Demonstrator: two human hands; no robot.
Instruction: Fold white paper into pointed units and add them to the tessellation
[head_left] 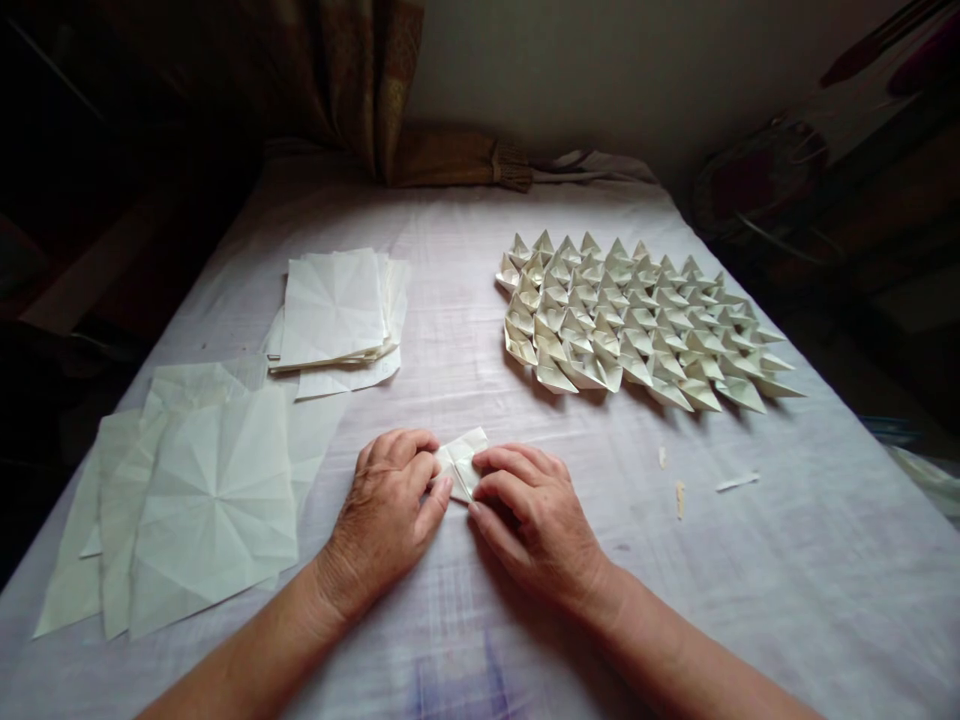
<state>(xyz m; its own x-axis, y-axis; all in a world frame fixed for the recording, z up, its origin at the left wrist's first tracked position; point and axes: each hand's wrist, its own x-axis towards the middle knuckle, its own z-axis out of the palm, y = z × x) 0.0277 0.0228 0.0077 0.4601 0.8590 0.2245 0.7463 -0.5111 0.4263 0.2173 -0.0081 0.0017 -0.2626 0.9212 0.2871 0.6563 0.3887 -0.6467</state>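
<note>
Crease-setting step, apparently: left hand (390,500) and right hand (540,510), grips nearly closed, hold folded paper (460,460) between them; next move likely calls for aligned edges

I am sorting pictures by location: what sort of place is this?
Likely a room in a home: a curtain hangs by the wall, and folded papers lie on a pale cloth.

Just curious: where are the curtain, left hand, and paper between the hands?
Curtain (361,80), head view: hanging cloth.
Left hand (384,505), head view: its back.
Paper (464,459), head view: its exposed middle.
</note>
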